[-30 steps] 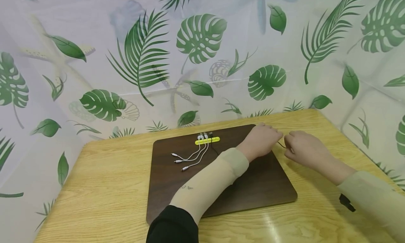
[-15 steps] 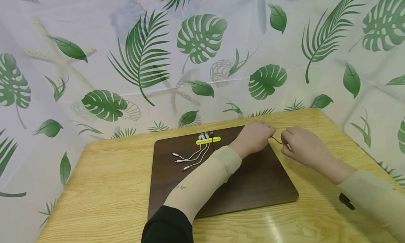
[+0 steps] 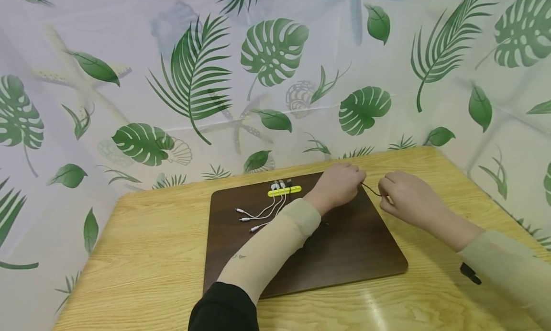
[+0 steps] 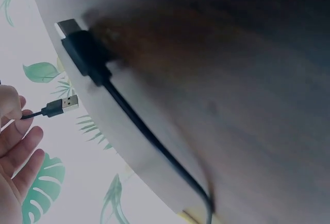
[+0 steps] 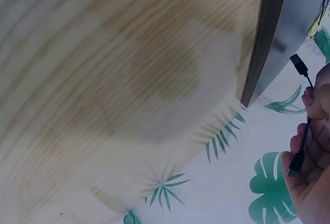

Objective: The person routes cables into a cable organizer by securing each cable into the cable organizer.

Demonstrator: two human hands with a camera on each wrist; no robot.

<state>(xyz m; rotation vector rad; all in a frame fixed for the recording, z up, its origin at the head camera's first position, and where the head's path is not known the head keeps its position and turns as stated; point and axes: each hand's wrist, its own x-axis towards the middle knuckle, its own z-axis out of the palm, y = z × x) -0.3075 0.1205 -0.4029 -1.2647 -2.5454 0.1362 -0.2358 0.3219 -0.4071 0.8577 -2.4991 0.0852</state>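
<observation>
My left hand is over the back right of the dark brown board, pinching a short black USB cable. To its right, off the board's edge, my right hand grips the same cable, which bows between them. A USB-A plug sticks out past the pinching fingers in the left wrist view. By the right palm lies the cable's small metal-tipped plug. Another black cable's plug appears large on the board. A yellow cable clip strip at the back holds several cable ends.
Three white cables fan from the strip toward the front left, near my left forearm. The board lies on a light wood table. A leaf-patterned sheet hangs behind. A small black object sits beneath my right sleeve.
My left hand has moved left across the board, and its forearm now covers part of the white cables. My right hand has shifted slightly left. More black cable shows between the hands.
</observation>
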